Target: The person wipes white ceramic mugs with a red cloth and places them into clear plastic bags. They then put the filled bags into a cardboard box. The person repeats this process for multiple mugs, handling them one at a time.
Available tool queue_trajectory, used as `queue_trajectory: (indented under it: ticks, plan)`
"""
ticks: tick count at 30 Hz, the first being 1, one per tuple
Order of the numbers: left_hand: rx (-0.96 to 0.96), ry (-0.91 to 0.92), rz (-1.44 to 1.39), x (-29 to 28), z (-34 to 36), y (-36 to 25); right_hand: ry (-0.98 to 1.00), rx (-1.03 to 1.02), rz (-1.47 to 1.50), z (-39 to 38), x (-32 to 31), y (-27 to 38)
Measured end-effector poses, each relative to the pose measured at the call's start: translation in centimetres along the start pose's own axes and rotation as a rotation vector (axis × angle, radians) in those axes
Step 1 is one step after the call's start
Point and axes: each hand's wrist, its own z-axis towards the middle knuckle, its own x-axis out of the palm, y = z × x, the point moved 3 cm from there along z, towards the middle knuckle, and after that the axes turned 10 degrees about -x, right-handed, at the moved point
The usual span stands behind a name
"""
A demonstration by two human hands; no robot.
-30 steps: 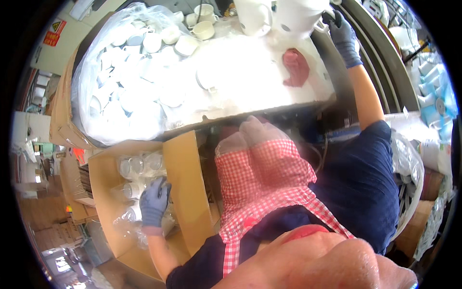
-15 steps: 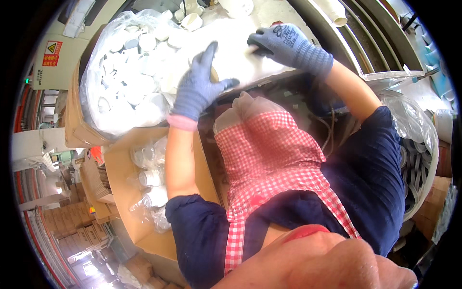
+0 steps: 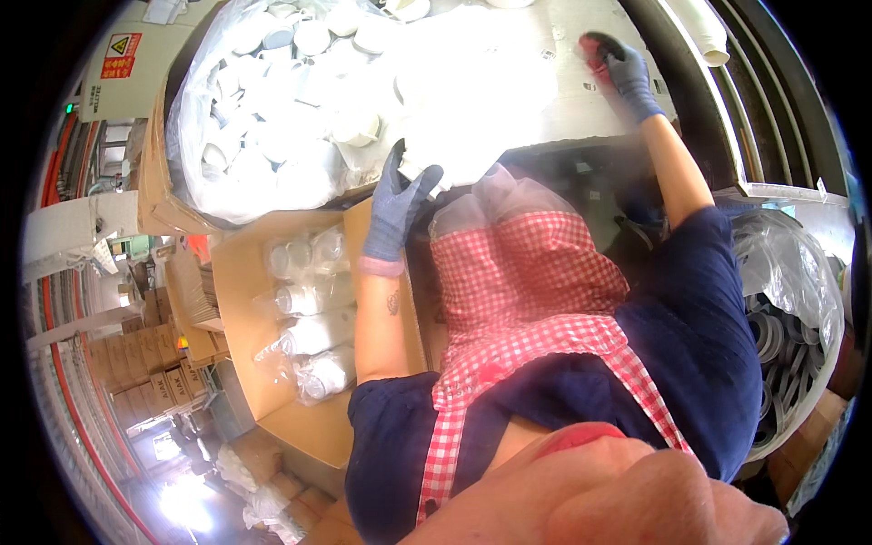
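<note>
My left hand (image 3: 392, 213), in a grey-blue knit glove, is at the near edge of the white work surface (image 3: 536, 109). Between its thumb and fingers is a white plastic piece (image 3: 414, 170), partly washed out by glare. Over at the right of the surface, my right hand (image 3: 633, 80), gloved alike, is closed on a small red object (image 3: 595, 60); motion blur hides its exact kind. Left of my left hand, a plastic-lined carton holds many white plastic fittings (image 3: 309, 86).
Below that carton stands an open cardboard box (image 3: 250, 363) with several bagged white pieces (image 3: 318, 331). To my right is a plastic-lined container of grey-white rings (image 3: 772, 336). A dark machine frame (image 3: 718, 118) borders the surface on the right.
My right hand has swung right, away from the left hand, with the red object now showing. My left hand has come down toward the surface's near edge with the white piece.
</note>
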Motion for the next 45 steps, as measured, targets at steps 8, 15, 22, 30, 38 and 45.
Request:
queue_trajectory:
  ticks: [8, 15, 22, 30, 38, 45]
  plan:
    - [0.159, 0.351, -0.188, 3.2, 0.5, -1.1, 0.21, -0.656, -0.018, -6.9, 3.2, 28.6]
    - [0.46, -0.096, 0.638, 2.9, -1.0, -0.9, -0.145, -0.419, 0.008, -5.1, 0.1, 19.0]
    - [0.762, -0.244, 1.063, 5.7, -4.0, -4.8, 0.386, 0.076, 0.687, -2.2, -2.1, 11.7]
    - [0.919, -0.261, 1.351, 6.7, -3.5, -5.1, 0.567, -0.912, 0.175, -0.8, -1.5, 22.9]
    - [0.883, -0.326, 1.351, 6.7, -3.1, -4.5, 0.459, -0.738, 0.187, -2.3, 1.4, 18.1]
    - [0.525, -0.277, 0.604, 5.6, -0.9, -3.2, 0.054, 0.223, 0.634, -4.3, 0.9, 5.6]
